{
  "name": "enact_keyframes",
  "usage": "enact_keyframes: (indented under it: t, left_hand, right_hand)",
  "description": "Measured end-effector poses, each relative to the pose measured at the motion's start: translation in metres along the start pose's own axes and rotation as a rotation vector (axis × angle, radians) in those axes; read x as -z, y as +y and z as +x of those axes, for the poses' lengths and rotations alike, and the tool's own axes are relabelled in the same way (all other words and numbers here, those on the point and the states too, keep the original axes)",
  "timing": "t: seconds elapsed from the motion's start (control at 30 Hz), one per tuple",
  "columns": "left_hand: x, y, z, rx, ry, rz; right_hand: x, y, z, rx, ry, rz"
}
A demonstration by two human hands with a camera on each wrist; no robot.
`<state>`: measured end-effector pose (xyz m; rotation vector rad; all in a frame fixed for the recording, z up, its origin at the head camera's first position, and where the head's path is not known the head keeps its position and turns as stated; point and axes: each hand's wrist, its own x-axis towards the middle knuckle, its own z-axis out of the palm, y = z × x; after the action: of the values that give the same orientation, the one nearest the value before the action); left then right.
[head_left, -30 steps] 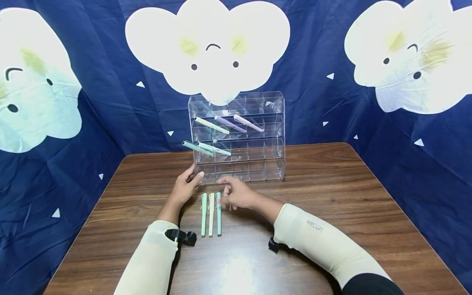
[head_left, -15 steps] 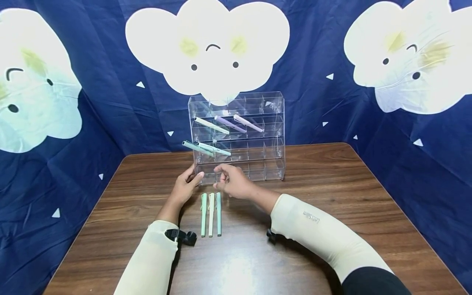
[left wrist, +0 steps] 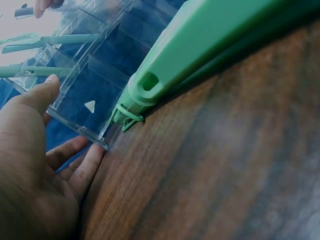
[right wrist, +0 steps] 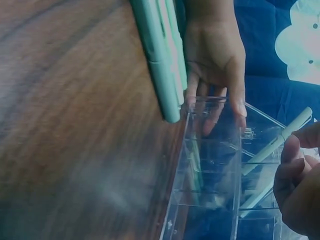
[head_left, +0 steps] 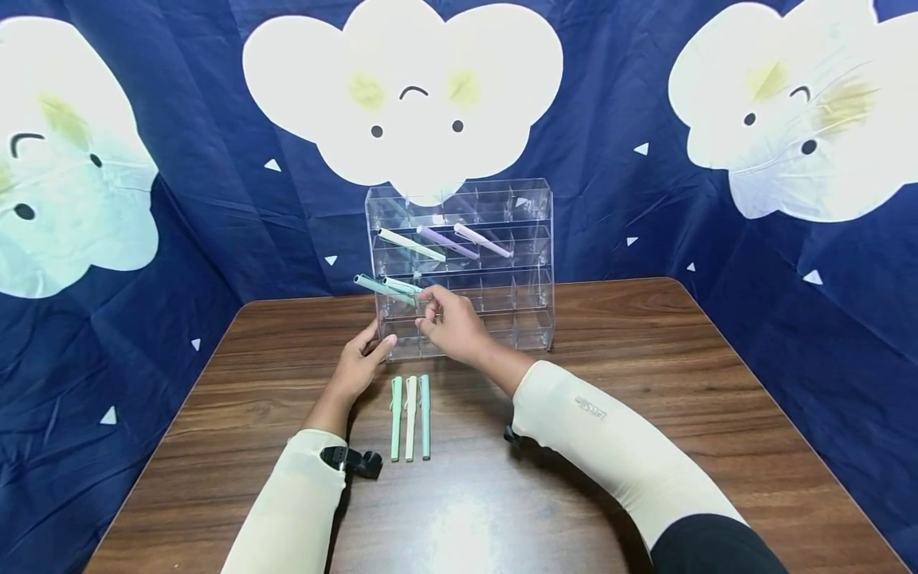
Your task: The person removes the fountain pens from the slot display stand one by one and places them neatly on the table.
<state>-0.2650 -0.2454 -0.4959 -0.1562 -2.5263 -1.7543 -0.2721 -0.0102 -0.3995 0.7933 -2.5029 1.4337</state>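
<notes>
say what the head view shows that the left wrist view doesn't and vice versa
Only head: both pale sleeves and the black device at the left wrist. Only left wrist: the oval hole in the green pen. Both: that pen, the clear rack, the left hand at its side, part of the right hand, the wooden table.

rack [head_left: 534,291]: far on table [head_left: 645,359], before backdrop [head_left: 610,239] | second row from top: three pens [head_left: 449,242] | third row, left: two pens [head_left: 383,288] | near side of rack, left: three loose pens [head_left: 411,422] | left hand [head_left: 358,363]: rack's left edge | right hand [head_left: 459,323]: before lower rows
</notes>
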Motion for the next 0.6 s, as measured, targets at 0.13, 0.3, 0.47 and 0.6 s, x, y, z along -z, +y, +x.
enact_keyframes:
  t: [0.13, 0.3, 0.47, 0.6]
  left_hand:
    - [0.000, 0.001, -0.002, -0.004, 0.009, -0.010]
    - [0.001, -0.001, -0.002, -0.009, 0.003, -0.022]
    - [0.001, -0.002, -0.001, -0.006, 0.000, -0.018]
    - [0.001, 0.000, -0.002, -0.006, -0.004, -0.024]
  right_hand:
    - [0.001, -0.003, 0.008, 0.021, 0.047, -0.015]
    - [0.001, -0.004, 0.016, 0.008, 0.061, -0.054]
    - [-0.001, -0.003, 0.021, 0.005, 0.080, -0.130]
    - [-0.004, 0.000, 0.025, -0.004, 0.092, -0.144]
